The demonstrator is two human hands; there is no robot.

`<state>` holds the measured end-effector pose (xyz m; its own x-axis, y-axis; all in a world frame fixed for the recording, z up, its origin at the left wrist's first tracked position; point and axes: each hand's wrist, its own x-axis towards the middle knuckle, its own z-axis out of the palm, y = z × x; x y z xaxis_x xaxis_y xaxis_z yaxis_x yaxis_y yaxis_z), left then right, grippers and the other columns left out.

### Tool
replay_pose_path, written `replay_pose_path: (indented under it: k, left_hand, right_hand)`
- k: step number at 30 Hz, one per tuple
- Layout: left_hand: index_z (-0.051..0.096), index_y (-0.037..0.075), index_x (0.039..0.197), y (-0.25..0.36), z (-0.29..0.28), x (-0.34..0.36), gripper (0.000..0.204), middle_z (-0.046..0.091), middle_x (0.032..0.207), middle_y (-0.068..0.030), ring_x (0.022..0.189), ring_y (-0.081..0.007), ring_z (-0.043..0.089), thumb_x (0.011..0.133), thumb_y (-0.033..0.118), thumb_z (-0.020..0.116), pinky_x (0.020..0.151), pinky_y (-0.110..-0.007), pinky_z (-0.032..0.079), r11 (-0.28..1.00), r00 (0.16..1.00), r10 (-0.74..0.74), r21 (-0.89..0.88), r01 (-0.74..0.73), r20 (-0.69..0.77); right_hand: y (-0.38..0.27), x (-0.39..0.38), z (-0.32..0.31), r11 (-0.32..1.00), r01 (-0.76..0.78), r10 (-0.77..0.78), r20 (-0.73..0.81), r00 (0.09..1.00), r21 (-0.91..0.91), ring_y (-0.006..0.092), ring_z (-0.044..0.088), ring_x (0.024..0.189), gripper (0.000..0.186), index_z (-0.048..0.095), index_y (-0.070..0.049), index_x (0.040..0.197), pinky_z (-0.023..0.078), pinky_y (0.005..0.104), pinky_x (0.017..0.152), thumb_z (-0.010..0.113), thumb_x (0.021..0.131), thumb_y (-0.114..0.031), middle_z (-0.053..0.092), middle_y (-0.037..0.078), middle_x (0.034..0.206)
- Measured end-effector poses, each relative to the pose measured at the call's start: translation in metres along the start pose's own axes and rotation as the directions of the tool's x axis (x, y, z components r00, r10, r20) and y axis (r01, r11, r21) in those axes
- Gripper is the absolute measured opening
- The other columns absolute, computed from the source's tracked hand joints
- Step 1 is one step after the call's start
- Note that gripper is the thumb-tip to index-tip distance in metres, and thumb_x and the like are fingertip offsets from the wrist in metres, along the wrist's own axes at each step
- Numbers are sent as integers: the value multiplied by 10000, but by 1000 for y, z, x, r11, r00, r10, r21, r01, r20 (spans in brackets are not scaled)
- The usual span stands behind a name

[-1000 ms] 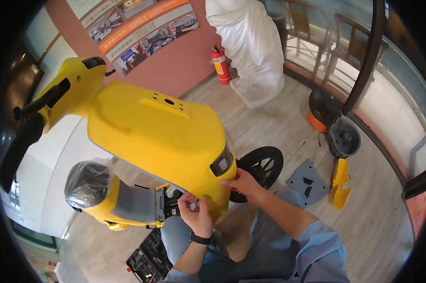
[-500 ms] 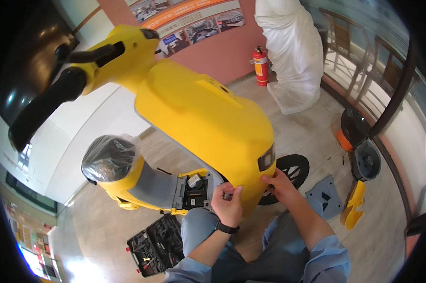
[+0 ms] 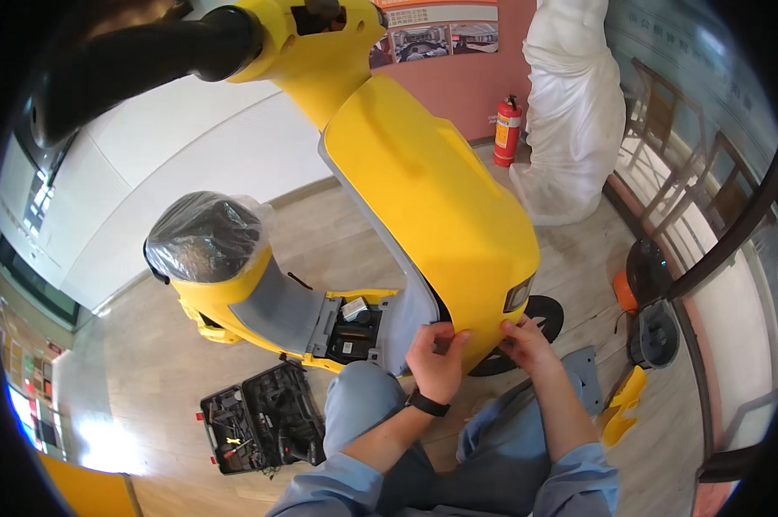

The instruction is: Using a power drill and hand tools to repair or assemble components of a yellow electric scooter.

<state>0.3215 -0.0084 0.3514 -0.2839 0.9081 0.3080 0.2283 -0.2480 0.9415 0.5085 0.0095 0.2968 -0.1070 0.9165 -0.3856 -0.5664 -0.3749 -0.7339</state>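
Note:
A yellow electric scooter (image 3: 432, 189) stands in front of me, and both my hands are at the lower part of its yellow front panel (image 3: 484, 250). My left hand (image 3: 436, 360), with a black wristband, grips the panel's rear edge, thumb and fingers curled in. A dark gap shows there between panel and grey inner leg shield (image 3: 410, 319). My right hand (image 3: 527, 346) is closed on the panel's front edge, just below the dark headlight (image 3: 517, 295). Its fingertips are partly hidden. The black front wheel (image 3: 544, 319) shows behind that hand.
An open tool case (image 3: 264, 418) lies at lower left, beside the open floorboard compartment (image 3: 350, 332). Right of my legs are a grey panel (image 3: 583, 375), a yellow part (image 3: 623, 405) and a dark bucket-like part (image 3: 654, 334). A fire extinguisher (image 3: 507, 133) and a plastic-wrapped figure (image 3: 570, 112) stand behind.
My view has shifted, so the scooter sits further right and its handlebar looms larger. Both hands stay at the panel's lower edges; the left fingers now meet its rear edge more closely.

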Motion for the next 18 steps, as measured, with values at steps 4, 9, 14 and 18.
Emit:
replay_pose_path:
  k: [4,9,14,18]
  left_hand:
    - [639,16,844,-8,-10,3,192,635,754,-32,677,-94,597,724,37,787,568,-228,475,998,1000,-16,53,17,-24]
    - [638,19,859,-14,-13,10,193,625,770,-18,695,-84,588,732,35,781,572,-226,469,1000,1000,25,15,-25,17]
    - [632,13,853,-29,-22,22,205,629,759,-49,689,-113,598,725,50,787,593,-246,460,998,998,62,19,-63,28]
    - [594,7,856,-23,-21,18,175,588,782,-24,743,-84,553,775,19,749,623,-227,454,1000,996,-7,1,7,94]
  right_hand:
    - [3,-4,12,997,17,-14,37,999,-70,130,583,1049,335,604,-115,1161,439,308,901,721,857,-193,645,1,1120]
    - [-5,-15,31,988,55,-60,-26,998,-147,111,579,1016,360,580,-111,1182,445,290,851,704,872,-244,644,-10,1099]
    - [13,-8,33,935,57,-91,-82,992,-349,94,562,942,411,590,-100,1126,422,247,783,725,835,-356,635,-8,1049]
    - [41,1,-12,936,-8,11,7,1000,-351,114,569,991,394,562,-98,1150,453,302,842,686,867,-343,610,-22,1054]
